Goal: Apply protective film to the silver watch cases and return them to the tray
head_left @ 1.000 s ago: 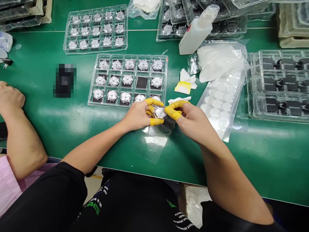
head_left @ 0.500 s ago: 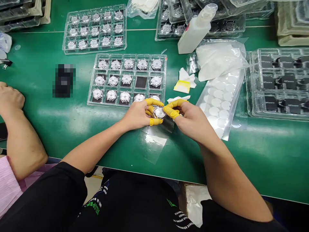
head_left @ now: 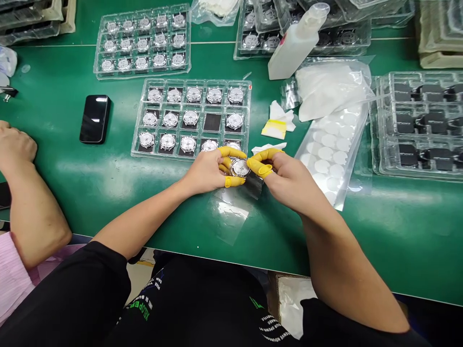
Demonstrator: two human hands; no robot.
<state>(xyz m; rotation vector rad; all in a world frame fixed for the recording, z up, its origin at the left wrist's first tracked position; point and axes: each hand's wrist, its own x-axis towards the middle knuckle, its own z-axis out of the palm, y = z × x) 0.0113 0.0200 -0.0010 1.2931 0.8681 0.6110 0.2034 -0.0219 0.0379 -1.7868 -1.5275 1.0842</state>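
Observation:
My left hand (head_left: 209, 169) and my right hand (head_left: 287, 178), both with yellow finger cots, pinch a round silver watch case (head_left: 240, 167) between them just above the green table. A strip of clear film (head_left: 231, 209) hangs under the case and lies on the table. Right behind my fingers stands a clear tray (head_left: 193, 118) of several watch cases with one slot bare. A sheet of round white stickers (head_left: 331, 154) lies just to the right of my right hand.
A black phone (head_left: 94, 118) lies at the left. Another person's arm (head_left: 27, 193) rests at the far left. A second tray of watch cases (head_left: 142, 41), a white bottle (head_left: 294, 46), plastic bags (head_left: 329, 86) and a tray of black parts (head_left: 419, 125) ring the area.
Both hands stay on the watch case, shifting only slightly. The clear film under the case has gathered in a little toward my hands.

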